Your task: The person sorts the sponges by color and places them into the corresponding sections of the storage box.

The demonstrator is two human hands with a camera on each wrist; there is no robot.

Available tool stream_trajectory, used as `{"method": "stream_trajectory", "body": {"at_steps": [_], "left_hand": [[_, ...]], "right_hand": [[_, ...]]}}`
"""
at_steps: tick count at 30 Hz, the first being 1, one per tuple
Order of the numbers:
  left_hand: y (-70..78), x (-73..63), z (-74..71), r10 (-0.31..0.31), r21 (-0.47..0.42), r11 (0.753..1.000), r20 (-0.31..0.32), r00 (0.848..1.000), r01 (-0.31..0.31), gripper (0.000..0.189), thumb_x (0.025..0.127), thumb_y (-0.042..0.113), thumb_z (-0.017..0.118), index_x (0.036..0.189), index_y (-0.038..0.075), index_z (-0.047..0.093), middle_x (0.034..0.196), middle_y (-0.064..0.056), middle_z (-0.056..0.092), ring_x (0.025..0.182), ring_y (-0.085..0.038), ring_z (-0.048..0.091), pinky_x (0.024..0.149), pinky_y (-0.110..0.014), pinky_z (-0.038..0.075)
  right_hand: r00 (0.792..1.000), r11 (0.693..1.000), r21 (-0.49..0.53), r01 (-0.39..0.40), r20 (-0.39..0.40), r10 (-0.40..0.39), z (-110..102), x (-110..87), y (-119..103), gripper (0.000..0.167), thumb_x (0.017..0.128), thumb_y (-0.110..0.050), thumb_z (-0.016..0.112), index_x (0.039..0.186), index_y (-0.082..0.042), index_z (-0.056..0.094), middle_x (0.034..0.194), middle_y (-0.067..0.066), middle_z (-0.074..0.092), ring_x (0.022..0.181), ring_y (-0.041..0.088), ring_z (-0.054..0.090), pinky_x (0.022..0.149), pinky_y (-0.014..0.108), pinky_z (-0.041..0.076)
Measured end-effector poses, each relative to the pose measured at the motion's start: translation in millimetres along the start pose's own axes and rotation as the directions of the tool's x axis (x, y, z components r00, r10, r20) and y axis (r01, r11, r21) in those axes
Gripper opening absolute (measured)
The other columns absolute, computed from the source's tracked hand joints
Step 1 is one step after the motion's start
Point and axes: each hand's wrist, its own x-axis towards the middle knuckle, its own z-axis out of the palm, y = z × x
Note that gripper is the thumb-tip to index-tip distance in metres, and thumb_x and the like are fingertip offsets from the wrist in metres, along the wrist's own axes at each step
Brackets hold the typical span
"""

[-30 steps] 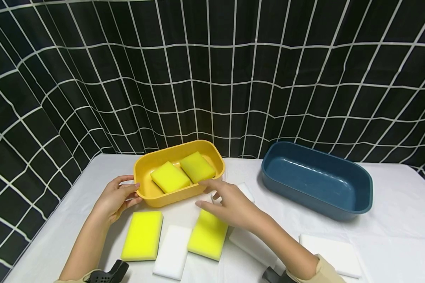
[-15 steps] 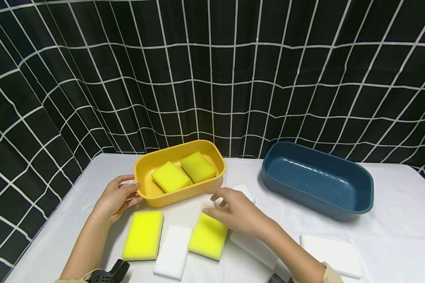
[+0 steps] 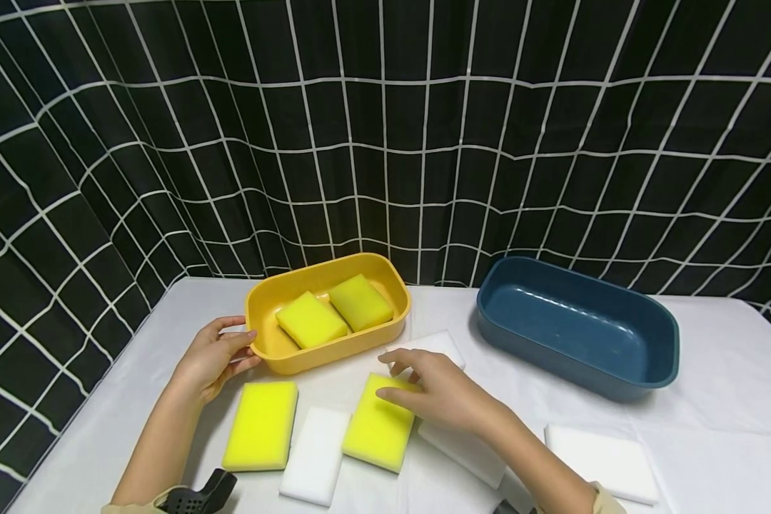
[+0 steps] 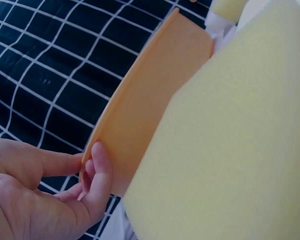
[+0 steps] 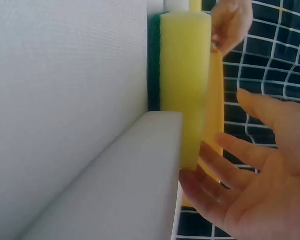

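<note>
At the left end of a yellow plastic bin point(image 3: 337, 353), my left hand point(image 3: 215, 357) pinches the rim between thumb and fingers; the left wrist view shows this grip close up. Two yellow sponges point(image 3: 311, 321) lie inside the bin. My right hand point(image 3: 440, 389) hangs over the table with loosely bent, spread fingers and nothing in its grasp. Its thumb overlaps the far end of a yellow sponge point(image 3: 374, 432), whose green scouring side point(image 5: 153, 65) faces down. White foam blocks point(image 3: 438, 345) lie partly hidden under this hand and forearm.
Left of centre sit another yellow sponge point(image 3: 261, 428) and a white block point(image 3: 315, 457). A dark blue bin point(image 3: 552, 360) with nothing in it stands at the right. One more white block point(image 3: 600, 464) lies in front of it. A black gridded curtain point(image 3: 424, 143) hangs behind the table.
My right hand has drawn back from the yellow bin's front rim, toward me and slightly right, over the yellow sponge. My left hand keeps its hold on the bin.
</note>
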Motion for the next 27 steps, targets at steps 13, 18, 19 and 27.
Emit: {"method": "stream_trajectory", "body": {"at_steps": [13,18,19,27], "left_hand": [[-0.4,0.2,-1.4,0.006,0.0,1.0,0.004,1.0,-0.006,0.06,0.108,0.002,0.054,0.158,-0.006,0.024,0.109,-0.014,0.054,0.075,-0.01,0.064,0.071,-0.021,0.063],[-0.7,0.4,-1.0,-0.001,-0.005,1.0,0.007,1.0,0.001,0.06,0.108,0.002,0.054,0.158,-0.006,0.024,0.107,-0.012,0.054,0.074,-0.009,0.064,0.07,-0.02,0.063],[-0.6,0.4,-1.3,-0.002,-0.005,1.0,0.008,1.0,0.002,0.06,0.108,0.002,0.054,0.158,-0.006,0.024,0.106,-0.012,0.054,0.074,-0.01,0.064,0.07,-0.02,0.063],[0.3,0.1,-0.9,-0.006,-0.005,1.0,0.008,1.0,0.006,0.061,0.107,0.003,0.056,0.159,-0.005,0.024,0.106,-0.012,0.054,0.073,-0.01,0.064,0.07,-0.021,0.063]], "right_hand": [[0.982,0.997,-0.012,0.07,0.178,-0.067,-11.7,-1.7,9.0,0.073,0.077,-0.024,0.096,0.141,-0.01,0.064,0.127,0.009,0.068,0.107,0.023,0.062,0.098,0.038,0.054],[0.97,0.998,-0.018,0.067,0.236,-0.061,-11.8,-4.4,11.2,0.084,0.073,-0.019,0.098,0.147,-0.013,0.06,0.138,0.01,0.063,0.124,0.03,0.058,0.113,0.051,0.047],[0.967,0.998,-0.013,0.062,0.248,-0.057,-11.4,-4.8,11.6,0.086,0.072,-0.018,0.099,0.149,-0.013,0.059,0.142,0.011,0.062,0.13,0.032,0.056,0.116,0.053,0.044],[0.958,0.999,-0.016,0.038,0.284,-0.032,-5.8,-4.3,13.1,0.093,0.071,-0.003,0.094,0.154,-0.017,0.054,0.147,0.011,0.053,0.133,0.03,0.05,0.118,0.055,0.04]]}}
